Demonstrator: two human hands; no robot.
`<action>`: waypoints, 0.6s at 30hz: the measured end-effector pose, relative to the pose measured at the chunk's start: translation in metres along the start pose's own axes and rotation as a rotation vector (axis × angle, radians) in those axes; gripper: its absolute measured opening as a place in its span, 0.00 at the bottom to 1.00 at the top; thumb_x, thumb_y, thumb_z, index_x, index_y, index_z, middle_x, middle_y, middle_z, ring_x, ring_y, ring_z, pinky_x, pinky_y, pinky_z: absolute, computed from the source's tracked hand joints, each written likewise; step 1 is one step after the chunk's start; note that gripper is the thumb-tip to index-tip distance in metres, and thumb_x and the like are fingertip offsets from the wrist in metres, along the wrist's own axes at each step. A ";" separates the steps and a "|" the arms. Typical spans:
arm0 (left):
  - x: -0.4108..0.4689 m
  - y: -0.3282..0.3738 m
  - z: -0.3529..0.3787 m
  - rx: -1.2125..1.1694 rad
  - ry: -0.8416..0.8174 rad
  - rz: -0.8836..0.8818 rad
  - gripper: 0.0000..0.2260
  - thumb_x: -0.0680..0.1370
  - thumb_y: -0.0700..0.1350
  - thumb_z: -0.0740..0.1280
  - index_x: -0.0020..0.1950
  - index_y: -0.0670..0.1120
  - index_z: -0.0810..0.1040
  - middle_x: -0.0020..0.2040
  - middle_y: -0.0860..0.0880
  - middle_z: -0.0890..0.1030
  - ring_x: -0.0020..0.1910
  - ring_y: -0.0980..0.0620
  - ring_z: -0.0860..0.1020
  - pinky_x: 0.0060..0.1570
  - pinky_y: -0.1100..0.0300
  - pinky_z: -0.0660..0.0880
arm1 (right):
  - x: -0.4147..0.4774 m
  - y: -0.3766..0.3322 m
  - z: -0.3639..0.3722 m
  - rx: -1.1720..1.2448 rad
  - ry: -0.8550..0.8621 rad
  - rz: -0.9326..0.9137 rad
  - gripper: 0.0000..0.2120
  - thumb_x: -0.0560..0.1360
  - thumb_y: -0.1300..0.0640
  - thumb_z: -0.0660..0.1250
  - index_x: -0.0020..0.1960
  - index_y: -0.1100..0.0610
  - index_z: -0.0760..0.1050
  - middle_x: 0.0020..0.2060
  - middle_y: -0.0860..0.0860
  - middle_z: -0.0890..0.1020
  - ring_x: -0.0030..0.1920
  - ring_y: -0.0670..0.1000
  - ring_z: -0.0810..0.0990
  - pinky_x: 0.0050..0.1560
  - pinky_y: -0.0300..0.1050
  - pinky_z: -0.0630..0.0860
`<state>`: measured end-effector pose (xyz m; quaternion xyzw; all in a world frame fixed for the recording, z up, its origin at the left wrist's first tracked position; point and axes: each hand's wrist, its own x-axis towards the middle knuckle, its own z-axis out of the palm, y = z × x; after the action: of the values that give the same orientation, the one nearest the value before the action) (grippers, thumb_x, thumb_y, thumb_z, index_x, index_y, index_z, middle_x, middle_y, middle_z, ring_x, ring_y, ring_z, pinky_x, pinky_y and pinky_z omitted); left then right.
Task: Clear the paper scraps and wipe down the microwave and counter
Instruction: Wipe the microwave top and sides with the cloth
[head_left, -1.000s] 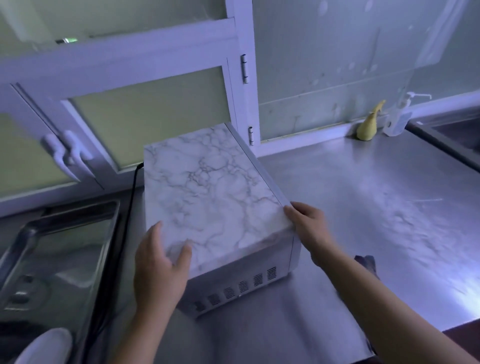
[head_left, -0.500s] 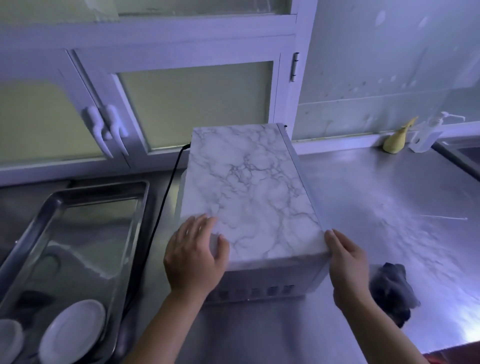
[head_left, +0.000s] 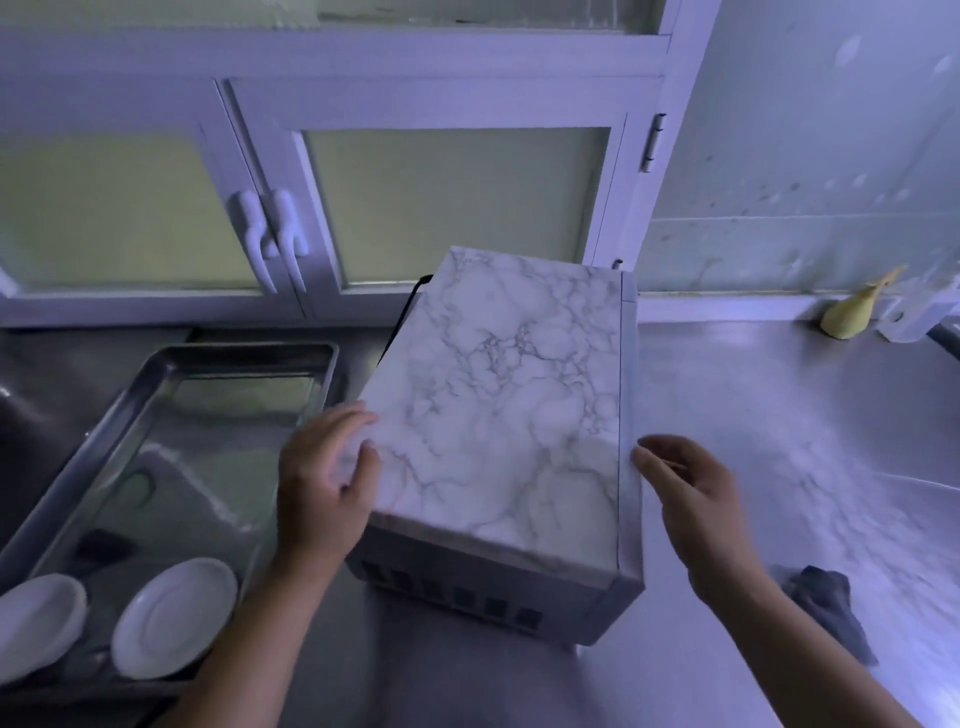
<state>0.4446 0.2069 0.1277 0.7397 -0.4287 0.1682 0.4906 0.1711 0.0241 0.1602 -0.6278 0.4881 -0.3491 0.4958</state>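
Microwave (head_left: 498, 415), marble-patterned top, sits on the steel counter (head_left: 779, 415). Your left hand (head_left: 322, 488) rests open, fingers on its left top edge; your right hand (head_left: 691, 493) is open just beside its right edge. Dark cloth (head_left: 826, 603) lies near your right forearm.

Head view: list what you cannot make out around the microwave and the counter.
- Microwave door and front: turned away from the camera; only the marbled top and vented side show.
- Left hand fingers: motion blur hides whether they grip the edge.
- Right hand: blurred; contact with the microwave unclear.
- Dark cloth: partly behind the right forearm.
- Clear bottle: cut by the right edge.
- Paper scraps: none discernible.
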 end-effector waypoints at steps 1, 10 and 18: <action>-0.003 -0.003 -0.003 -0.096 0.098 -0.169 0.12 0.77 0.40 0.64 0.58 0.44 0.82 0.58 0.50 0.82 0.59 0.54 0.78 0.61 0.59 0.72 | 0.005 -0.009 0.000 -0.034 -0.033 -0.044 0.03 0.77 0.55 0.72 0.50 0.50 0.82 0.46 0.49 0.85 0.48 0.46 0.83 0.45 0.39 0.75; -0.123 -0.072 -0.033 -0.147 0.209 -0.995 0.10 0.78 0.34 0.65 0.43 0.46 0.81 0.41 0.49 0.82 0.45 0.43 0.79 0.37 0.74 0.70 | 0.000 -0.067 0.055 -0.522 -0.564 -0.638 0.11 0.78 0.50 0.69 0.59 0.49 0.81 0.58 0.40 0.79 0.60 0.39 0.72 0.59 0.25 0.63; -0.213 -0.110 -0.088 0.057 0.284 -1.282 0.06 0.76 0.35 0.68 0.45 0.45 0.82 0.41 0.40 0.83 0.43 0.41 0.81 0.47 0.46 0.78 | -0.045 -0.081 0.121 -0.421 -0.779 -0.741 0.10 0.78 0.53 0.69 0.58 0.52 0.82 0.58 0.45 0.82 0.60 0.45 0.75 0.59 0.24 0.63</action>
<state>0.4253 0.3998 -0.0380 0.8319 0.1706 -0.0504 0.5256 0.2916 0.1037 0.2085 -0.9241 0.0762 -0.1379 0.3481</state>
